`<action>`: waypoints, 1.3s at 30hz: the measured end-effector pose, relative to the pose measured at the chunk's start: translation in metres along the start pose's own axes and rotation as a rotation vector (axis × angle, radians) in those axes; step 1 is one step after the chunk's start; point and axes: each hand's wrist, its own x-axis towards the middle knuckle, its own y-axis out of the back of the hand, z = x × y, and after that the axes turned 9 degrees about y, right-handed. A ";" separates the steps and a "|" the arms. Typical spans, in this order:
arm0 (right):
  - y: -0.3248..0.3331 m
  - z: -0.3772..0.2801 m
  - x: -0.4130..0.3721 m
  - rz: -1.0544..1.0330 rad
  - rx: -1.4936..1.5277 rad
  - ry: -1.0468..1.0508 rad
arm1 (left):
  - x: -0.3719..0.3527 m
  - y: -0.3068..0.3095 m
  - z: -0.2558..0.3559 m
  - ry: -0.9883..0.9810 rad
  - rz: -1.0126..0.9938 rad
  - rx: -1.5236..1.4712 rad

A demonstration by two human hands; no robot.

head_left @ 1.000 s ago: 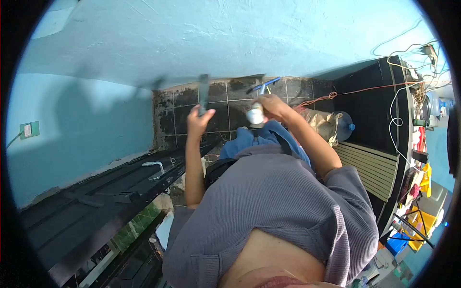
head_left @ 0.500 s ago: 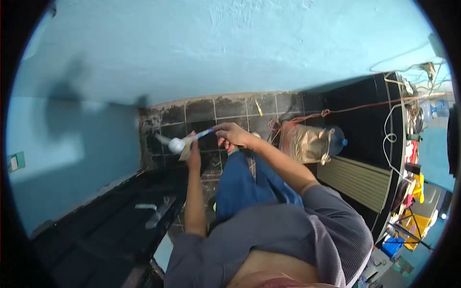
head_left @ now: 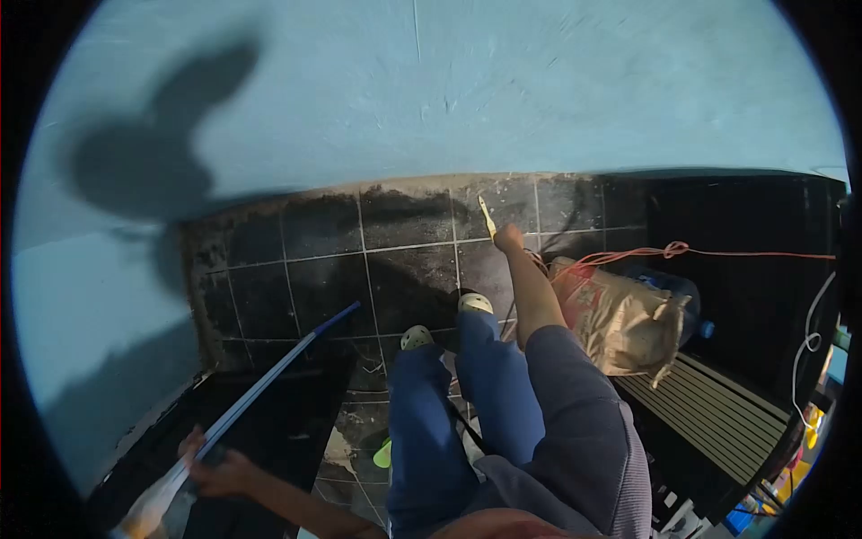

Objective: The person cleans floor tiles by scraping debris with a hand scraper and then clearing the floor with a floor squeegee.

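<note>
At the lower left my left hand [head_left: 215,467] is wrapped round a long pale pole [head_left: 260,386] with a blue end that points up and right over the dark tiles. The pole's lower left part is whitish and blurred. My right hand [head_left: 508,237] is closed at the lower end of a thin yellow tool [head_left: 487,216], perhaps a brush, near the wall. Its far tip lies over the floor tiles.
A blue wall [head_left: 431,90] rises beyond the tiled floor [head_left: 409,269]. To the right are a brown paper sack [head_left: 628,323], a large blue bottle [head_left: 687,301], an orange cord [head_left: 745,254] and a black cabinet [head_left: 745,216]. Pale shoes [head_left: 416,338] stand below.
My left hand has moved down and left with the pole. My right hand has left the pole's blue end and reached forward to the yellow tool on the floor.
</note>
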 end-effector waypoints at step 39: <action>-0.198 0.011 -0.032 0.056 -0.035 -0.024 | -0.015 -0.063 0.051 0.165 -0.337 -0.298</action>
